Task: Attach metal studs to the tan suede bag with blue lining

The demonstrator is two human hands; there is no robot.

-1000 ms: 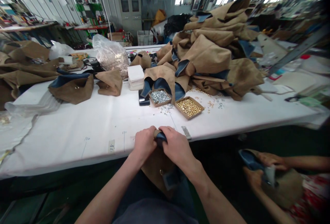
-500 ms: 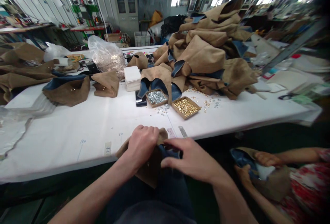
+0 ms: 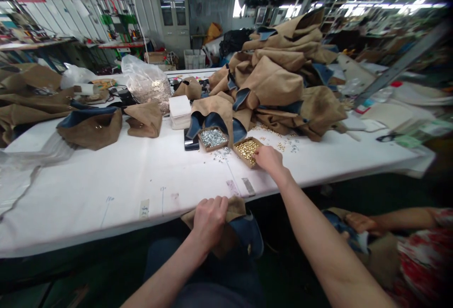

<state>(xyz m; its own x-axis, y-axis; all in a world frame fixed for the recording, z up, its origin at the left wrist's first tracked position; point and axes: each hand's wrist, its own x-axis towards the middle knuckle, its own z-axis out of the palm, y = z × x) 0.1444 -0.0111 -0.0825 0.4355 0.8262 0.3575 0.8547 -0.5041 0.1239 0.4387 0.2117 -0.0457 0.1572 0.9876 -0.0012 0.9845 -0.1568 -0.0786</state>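
Observation:
My left hand is closed around the top of a tan suede bag piece with blue lining, held at the table's near edge above my lap. The blue side hangs open to the right, and a small metal piece shows on it. My right hand reaches into the shallow cardboard box of gold metal studs. Its fingertips are pinched together among the studs; whatever lies between them is too small to make out. Beside that box stands another box, holding silver metal pieces.
A large heap of tan suede bags covers the table's back right. White cards, a dark phone-like object and a clear bag of small parts stand left of the boxes. A co-worker's hand holds similar material at right.
My right hand has left the suede bag piece and moved forward to the gold stud box. My left hand, still gripping the piece, has shifted slightly right and lower in view.

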